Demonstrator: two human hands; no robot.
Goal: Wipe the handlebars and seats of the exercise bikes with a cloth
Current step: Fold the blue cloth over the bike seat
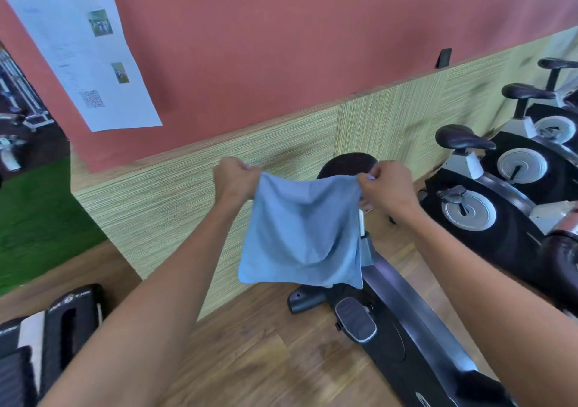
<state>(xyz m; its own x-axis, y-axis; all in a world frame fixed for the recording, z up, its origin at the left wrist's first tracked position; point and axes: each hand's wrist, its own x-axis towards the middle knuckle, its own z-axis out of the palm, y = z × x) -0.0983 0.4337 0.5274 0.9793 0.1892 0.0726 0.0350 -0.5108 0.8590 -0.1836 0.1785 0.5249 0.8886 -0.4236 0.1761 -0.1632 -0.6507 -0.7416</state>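
Both arms reached forward, and a light blue cloth (301,231) hung spread between the two hands in mid-air, touching nothing else. The left hand (236,180) pinched the cloth's upper left corner with its fingers curled tight around the fabric. The right hand (387,187) pinched the upper right corner the same way, fingers closed on the fabric. The top edge sagged a little between them, and the lower edge hung free above the wooden floor (250,353).

Directly behind the cloth stood the nearest exercise bike (394,322). Its dark seat (347,164) showed just above the cloth's top edge, between the two hands, and its seat post was partly hidden by the cloth's right side. The bike's black frame ran down toward the lower right corner of the view, with a grey pedal (355,323) near the floor. Its handlebars could not be made out.

To the right stood a row of more bikes (488,194), each with a black seat and a silver crank disc, lined up along the striped wall panel (187,206). Above that panel the wall (281,47) was a reddish pink, and a white paper notice (84,56) with small photos and a code square hung at the upper left. A strip of green turf (34,216) lay at the left edge, and part of a black machine (47,338) sat in the lower left corner.
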